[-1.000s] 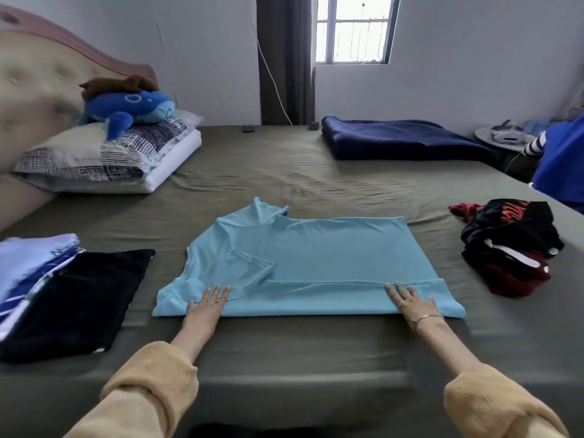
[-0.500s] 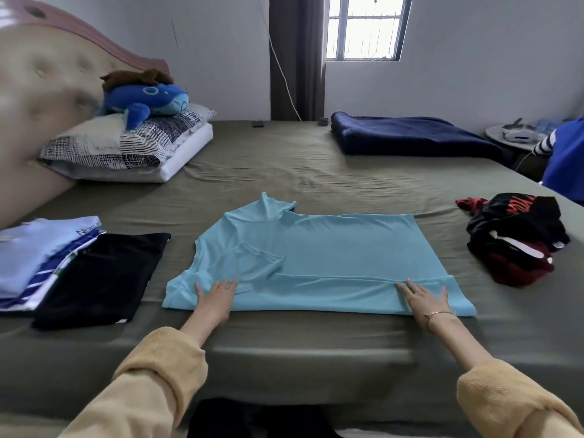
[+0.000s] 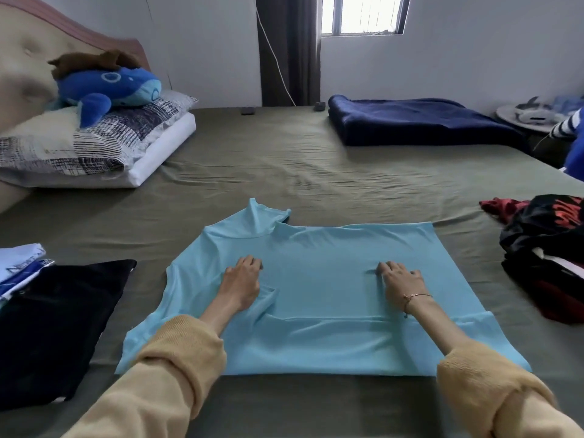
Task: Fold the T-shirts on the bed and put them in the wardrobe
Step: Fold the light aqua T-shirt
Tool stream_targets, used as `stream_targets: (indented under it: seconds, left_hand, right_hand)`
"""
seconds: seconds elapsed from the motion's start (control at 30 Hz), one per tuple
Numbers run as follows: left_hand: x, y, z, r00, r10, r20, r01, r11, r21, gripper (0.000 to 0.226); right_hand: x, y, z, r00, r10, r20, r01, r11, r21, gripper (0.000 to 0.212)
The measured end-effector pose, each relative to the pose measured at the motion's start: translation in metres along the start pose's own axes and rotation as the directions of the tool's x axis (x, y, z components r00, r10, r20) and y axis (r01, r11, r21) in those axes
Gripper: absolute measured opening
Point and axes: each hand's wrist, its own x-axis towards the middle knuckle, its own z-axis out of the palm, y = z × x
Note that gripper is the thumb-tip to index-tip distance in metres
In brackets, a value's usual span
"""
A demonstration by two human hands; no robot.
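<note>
Your blue tee (image 3: 319, 298) is thin, slinky knit, lying flat on the olive sheet of the bed (image 3: 284, 159), partly folded: near sleeve tucked in, a long fold ridge running across the near half, collar poking up at the far left corner. The sheet itself is matte and wrinkled in the middle.

Your left hand (image 3: 241, 284) and right hand (image 3: 399, 279) are both on top of the tee around its middle, knuckles up and fingers curled down into the cloth. There's a small pucker at your right fingertips, so that grip looks like it's pinching fabric; the left looks the same, but I can't tell for sure. Yellow fuzzy sleeves, thin bracelet on the right wrist.

Compared with half a second ago, both hands have gone from lying flat at the near hem to the middle of the shirt, and the camera has moved in closer.

Room-wise: the black folded shirt (image 3: 57, 324) and the white-and-blue stack (image 3: 19, 267) sit just beside the tee's left edge, and the dark red-black pile (image 3: 546, 251) is near its right. Beyond the collar there's bare sheet up to the navy blanket (image 3: 417, 124) and the pillows (image 3: 94, 150) with the blue plush (image 3: 110, 86).
</note>
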Motion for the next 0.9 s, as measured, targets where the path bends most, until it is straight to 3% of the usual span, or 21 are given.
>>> stream_targets:
  seconds: [0.17,0.3,0.43,0.53,0.7,0.9]
  left_hand:
    - [0.061,0.015,0.007,0.994,0.106,-0.005,-0.106,0.994,0.021,0.054]
    - [0.101,0.024,0.009,0.970,0.226,0.091,-0.239,0.956,0.170,0.070]
    - [0.126,0.028,0.010,0.950,0.235,0.207,-0.290,0.911,0.295,0.075]
    - [0.141,0.026,0.004,0.951,0.247,0.187,-0.305,0.850,0.429,0.079]
    - [0.145,0.017,-0.010,0.955,0.265,0.136,-0.293,0.752,0.590,0.048]
    - [0.123,-0.001,-0.021,0.950,0.292,0.108,-0.265,0.578,0.772,0.030]
  right_hand:
    - [0.053,0.018,-0.003,0.998,0.025,-0.063,-0.025,1.000,0.013,0.039]
    - [0.088,0.034,-0.006,0.997,0.030,-0.072,-0.029,1.000,0.009,0.050]
    - [0.115,0.049,-0.007,1.000,0.010,0.014,-0.011,0.999,0.032,0.066]
    - [0.127,0.052,-0.005,1.000,-0.006,0.027,0.008,0.998,-0.060,0.065]
    - [0.126,0.055,-0.006,0.969,0.011,-0.246,-0.065,0.976,-0.210,0.037]
    - [0.089,0.067,-0.008,0.957,0.023,-0.290,-0.093,0.969,-0.229,0.031]
